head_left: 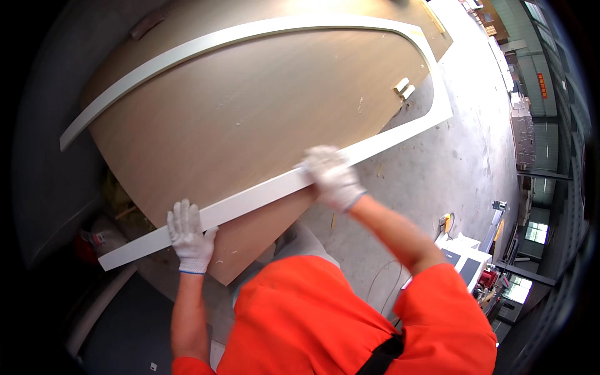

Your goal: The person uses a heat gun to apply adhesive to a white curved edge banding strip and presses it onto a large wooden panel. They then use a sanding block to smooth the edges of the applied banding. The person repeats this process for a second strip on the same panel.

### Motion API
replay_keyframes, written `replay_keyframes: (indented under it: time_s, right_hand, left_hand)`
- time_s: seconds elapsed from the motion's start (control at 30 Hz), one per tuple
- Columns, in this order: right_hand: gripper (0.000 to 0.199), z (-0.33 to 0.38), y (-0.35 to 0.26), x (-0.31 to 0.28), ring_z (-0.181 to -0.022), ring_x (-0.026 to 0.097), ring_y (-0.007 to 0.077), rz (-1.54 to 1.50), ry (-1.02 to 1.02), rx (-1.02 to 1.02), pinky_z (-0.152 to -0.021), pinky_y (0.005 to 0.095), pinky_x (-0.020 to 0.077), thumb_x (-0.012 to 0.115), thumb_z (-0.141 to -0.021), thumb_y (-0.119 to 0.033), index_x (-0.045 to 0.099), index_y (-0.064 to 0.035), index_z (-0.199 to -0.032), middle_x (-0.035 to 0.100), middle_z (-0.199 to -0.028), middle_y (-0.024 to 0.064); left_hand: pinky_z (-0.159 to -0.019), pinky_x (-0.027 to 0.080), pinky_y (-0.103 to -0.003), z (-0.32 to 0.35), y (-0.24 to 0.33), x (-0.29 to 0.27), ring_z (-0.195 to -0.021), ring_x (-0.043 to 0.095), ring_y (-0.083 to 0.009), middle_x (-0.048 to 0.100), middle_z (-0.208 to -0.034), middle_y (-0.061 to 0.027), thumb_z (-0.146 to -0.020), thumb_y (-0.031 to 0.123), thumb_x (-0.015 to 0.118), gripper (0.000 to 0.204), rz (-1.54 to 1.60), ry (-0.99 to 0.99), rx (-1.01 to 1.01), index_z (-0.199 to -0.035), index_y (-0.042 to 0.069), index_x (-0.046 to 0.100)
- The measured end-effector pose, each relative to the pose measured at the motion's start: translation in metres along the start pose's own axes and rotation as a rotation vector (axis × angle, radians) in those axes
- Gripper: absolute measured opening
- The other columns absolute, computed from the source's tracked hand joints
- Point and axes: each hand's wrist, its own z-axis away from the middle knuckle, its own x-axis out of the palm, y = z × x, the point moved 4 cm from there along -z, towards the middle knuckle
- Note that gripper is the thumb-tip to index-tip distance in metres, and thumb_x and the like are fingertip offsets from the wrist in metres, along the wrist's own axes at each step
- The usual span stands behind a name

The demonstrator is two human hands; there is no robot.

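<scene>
A long white U-shaped frame (256,195) lies on a brown board (250,100), its near bar running past the board's edges at both ends. My left hand (190,239), in a white knit glove, rests on that near bar close to its left end. Its fingers stretch out over the bar and the thumb stands apart, so the hand is open. Farther right, my right hand (332,177), gloved the same way, is on the same bar. Motion smears its fingers, and I cannot tell whether anything is under or in them.
Two small pale blocks (404,89) sit near the board's right edge, inside the frame's curve. Grey concrete floor (462,150) stretches to the right. White equipment (464,265) with a cable stands at the lower right. A dark panel (134,319) is at the lower left.
</scene>
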Motion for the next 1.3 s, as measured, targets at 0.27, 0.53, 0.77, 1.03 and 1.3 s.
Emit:
replay_keyframes:
  time_s: [0.27,0.53,0.77,1.03,1.3]
  right_hand:
    - [0.031,0.149,0.268,-0.155,-0.126,0.07,0.0386,0.367,0.221,0.685,-0.111,0.048,0.0535,0.062,-0.106,-0.01,0.073,-0.0048,-0.134,0.074,-0.132,0.0218]
    - [0.037,0.149,0.118,-0.075,-0.121,0.069,0.0169,-0.761,0.686,1.037,-0.105,0.0338,0.0569,0.056,-0.117,-0.016,0.064,0.0085,-0.145,0.073,-0.133,0.0107]
    - [0.038,0.204,0.067,-0.06,-0.119,0.071,0.0186,-1.182,0.711,1.207,-0.101,0.035,0.0602,0.059,-0.116,-0.016,0.062,0.006,-0.147,0.072,-0.134,0.0116]
    - [0.037,0.132,-0.05,-0.016,-0.101,0.071,0.0111,-1.108,-0.027,1.179,-0.089,0.0299,0.0595,0.073,-0.106,-0.018,0.072,0.0046,-0.135,0.079,-0.112,0.0079]
    - [0.034,0.106,-0.044,-0.031,-0.097,0.072,0.0126,-1.266,0.121,1.142,-0.088,0.0304,0.0606,0.066,-0.108,-0.014,0.068,0.0053,-0.136,0.078,-0.111,0.0079]
  left_hand:
    - [-0.137,0.018,-0.065,-0.025,0.045,0.001,-0.165,0.028,-0.0479,0.037,-0.174,-0.0259,-0.079,0.04,0.091,0.108,-0.11,-0.117,-0.182,-0.165,-0.001,0.04]
    - [-0.139,0.018,-0.056,-0.233,0.406,0.093,-0.168,0.028,-0.0429,0.032,-0.178,-0.0276,-0.096,0.056,0.076,0.099,0.334,-0.217,0.417,-0.166,-0.005,0.041]
    - [-0.133,0.029,-0.057,-0.101,0.112,0.034,-0.161,0.039,-0.0409,0.043,-0.173,-0.0251,-0.102,0.052,0.068,0.083,0.072,0.012,-0.093,-0.163,-0.001,0.048]
    - [-0.133,0.03,-0.054,0.174,-0.241,-0.128,-0.159,0.043,-0.0388,0.046,-0.172,-0.0229,-0.113,0.047,0.055,0.074,-0.706,-0.04,-0.824,-0.168,0.0,0.043]
    - [-0.139,0.015,-0.058,-0.037,0.161,0.031,-0.168,0.028,-0.0423,0.036,-0.178,-0.0243,-0.086,0.046,0.087,0.101,0.193,-0.143,0.121,-0.166,0.001,0.046]
